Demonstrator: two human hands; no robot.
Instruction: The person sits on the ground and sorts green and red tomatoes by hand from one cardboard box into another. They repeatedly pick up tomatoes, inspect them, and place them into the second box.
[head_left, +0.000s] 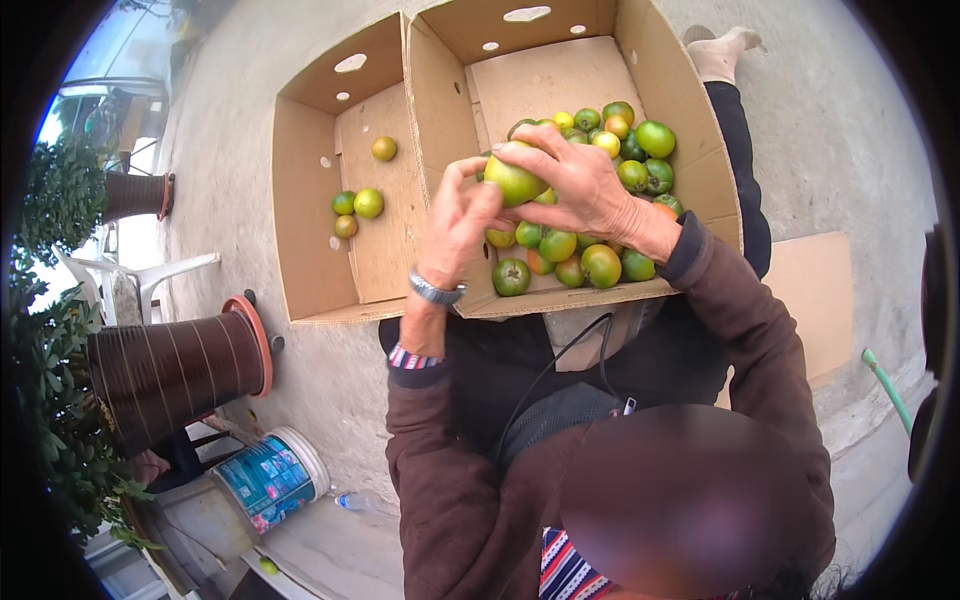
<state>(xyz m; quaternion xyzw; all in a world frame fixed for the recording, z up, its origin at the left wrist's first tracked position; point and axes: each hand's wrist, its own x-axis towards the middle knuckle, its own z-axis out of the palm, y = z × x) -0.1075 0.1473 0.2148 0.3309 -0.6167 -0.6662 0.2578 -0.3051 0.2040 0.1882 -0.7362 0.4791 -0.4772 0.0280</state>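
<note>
A large yellow-green tomato is held between both hands above the right-hand cardboard box. My right hand curls over its top and right side. From the left, my left hand, with a metal-banded watch on its wrist, grips it with the thumb in front. Beneath and beyond the hands lie many green, yellow and orange-tinged tomatoes, partly hidden by my hands. In the left-hand cardboard box sit several smaller tomatoes, well apart from my left hand.
Potted plants in brown ribbed pots stand to the left, near a white plastic chair. A printed bucket and a plastic bottle are at lower left. Flat cardboard lies on the concrete floor at right.
</note>
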